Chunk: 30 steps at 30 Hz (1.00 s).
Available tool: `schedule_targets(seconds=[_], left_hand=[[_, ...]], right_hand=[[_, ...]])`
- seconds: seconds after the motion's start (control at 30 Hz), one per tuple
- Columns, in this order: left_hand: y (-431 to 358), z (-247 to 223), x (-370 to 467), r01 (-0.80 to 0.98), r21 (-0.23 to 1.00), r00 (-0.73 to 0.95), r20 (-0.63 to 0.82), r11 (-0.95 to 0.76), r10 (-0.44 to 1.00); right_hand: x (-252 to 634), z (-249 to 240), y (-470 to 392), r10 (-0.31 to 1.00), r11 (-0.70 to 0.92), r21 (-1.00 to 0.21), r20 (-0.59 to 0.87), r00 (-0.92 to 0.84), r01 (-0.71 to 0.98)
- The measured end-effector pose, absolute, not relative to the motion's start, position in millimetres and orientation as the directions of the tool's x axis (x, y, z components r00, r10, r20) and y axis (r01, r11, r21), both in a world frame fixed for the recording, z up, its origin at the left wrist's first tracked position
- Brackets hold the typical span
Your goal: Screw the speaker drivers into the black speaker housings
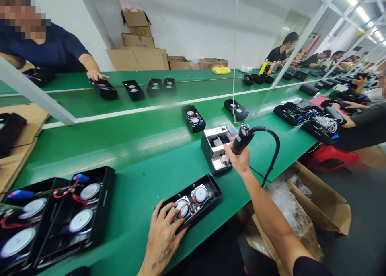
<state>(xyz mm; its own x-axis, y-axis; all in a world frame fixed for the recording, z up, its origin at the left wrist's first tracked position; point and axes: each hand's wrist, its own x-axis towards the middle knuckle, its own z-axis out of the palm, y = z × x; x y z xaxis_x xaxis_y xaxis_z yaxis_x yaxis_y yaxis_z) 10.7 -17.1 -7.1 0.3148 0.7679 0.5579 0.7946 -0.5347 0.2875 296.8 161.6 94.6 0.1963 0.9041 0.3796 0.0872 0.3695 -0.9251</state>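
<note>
A black speaker housing [212, 187] lies open side up on the green bench, with two round white-backed speakers and red wires inside. My left hand [167, 223] grips its near left end, fingers reaching over the rim and the thumb along the outer wall. In my right hand [240, 157] is a black electric screwdriver [243, 139] with a thick black cable, fingers closed around its body. The screwdriver is over a box-shaped screw feeder [208, 153] with an open top. Its tip is hidden behind my hand, so I cannot tell whether it touches the feeder.
More open speaker housings [104, 203] stand at the left. Two others [194, 119] are beyond the feeder on the green belt. A co-worker's hand [95, 75] touches a housing across the line. Cartons with plastic wrap [286, 203] sit below the bench at right.
</note>
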Motion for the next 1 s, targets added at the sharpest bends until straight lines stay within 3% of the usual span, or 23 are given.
schedule_targets(seconds=[0.13, 0.27, 0.43, 0.5, 1.0], left_hand=[[-18.9, -7.1, 11.9, 0.796, 0.303, 0.327, 0.514, -0.524, 0.793], [-18.3, -4.6, 20.0, 0.807, 0.34, 0.296, 0.475, -0.483, 0.829], [-15.4, -4.1, 21.8, 0.811, 0.313, 0.317, 0.475, -0.494, 0.821], [-14.2, -5.6, 20.1, 0.806, 0.3, 0.331, 0.487, -0.511, 0.808], [-12.4, -8.8, 18.6, 0.8, 0.296, 0.322, 0.521, -0.521, 0.79]], right_hand=[[289.5, 104.0, 136.0, 0.968, 0.249, -0.966, 0.249, 0.015, -0.065], [280.5, 110.0, 107.5, 0.967, 0.221, -0.948, 0.244, -0.074, -0.229], [294.4, 117.7, 127.8, 0.844, 0.466, -0.884, 0.432, 0.318, -0.033], [303.3, 118.3, 145.1, 0.795, 0.498, -0.867, 0.468, 0.387, 0.024], [302.7, 94.9, 166.6, 0.844, 0.445, -0.892, 0.447, 0.297, 0.078]])
